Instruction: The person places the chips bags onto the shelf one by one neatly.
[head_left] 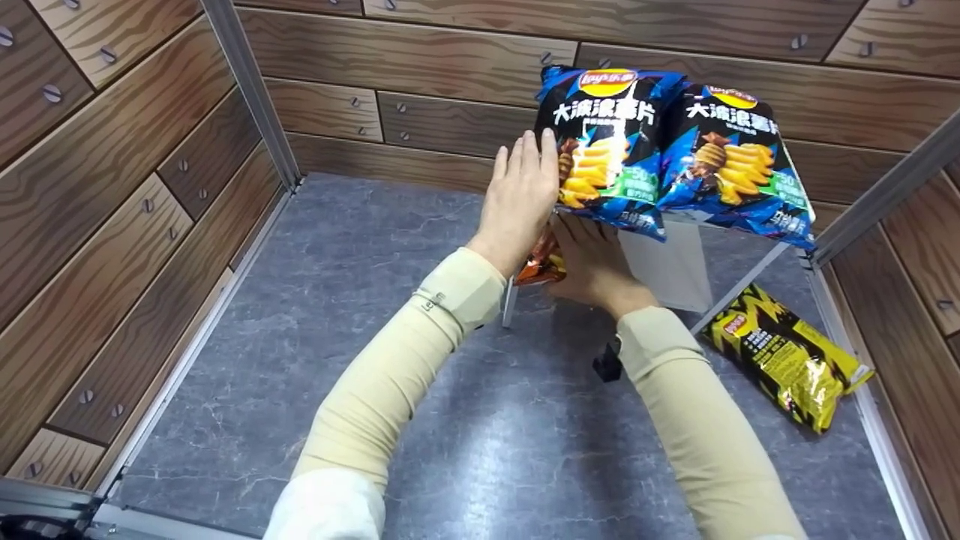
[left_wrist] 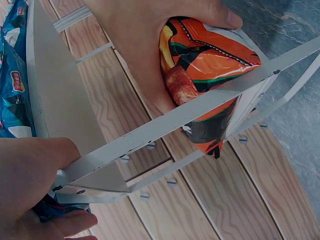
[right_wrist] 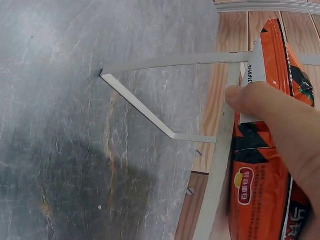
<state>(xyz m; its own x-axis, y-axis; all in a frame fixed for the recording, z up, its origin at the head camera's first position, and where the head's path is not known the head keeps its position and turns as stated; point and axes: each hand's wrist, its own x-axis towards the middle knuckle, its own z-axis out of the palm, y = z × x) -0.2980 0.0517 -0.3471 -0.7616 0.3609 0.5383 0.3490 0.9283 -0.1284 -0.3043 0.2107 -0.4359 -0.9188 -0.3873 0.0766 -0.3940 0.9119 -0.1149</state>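
Two blue-and-black chip bags lie side by side on top of a white metal rack. My left hand rests at the rack's left corner. Its fairly straight fingers lie along the left blue bag, and its thumb touches the rack's edge in the left wrist view. Lower down, below the top shelf, my right hand grips an orange chip bag. Its thumb presses across the bag's face in the right wrist view; its other fingers are hidden there. In the head view only the orange bag's left end shows.
A yellow-and-black chip bag lies on the grey floor by the rack's right leg. A small black object is near my right wrist. Wood-patterned walls with metal corner posts enclose the space.
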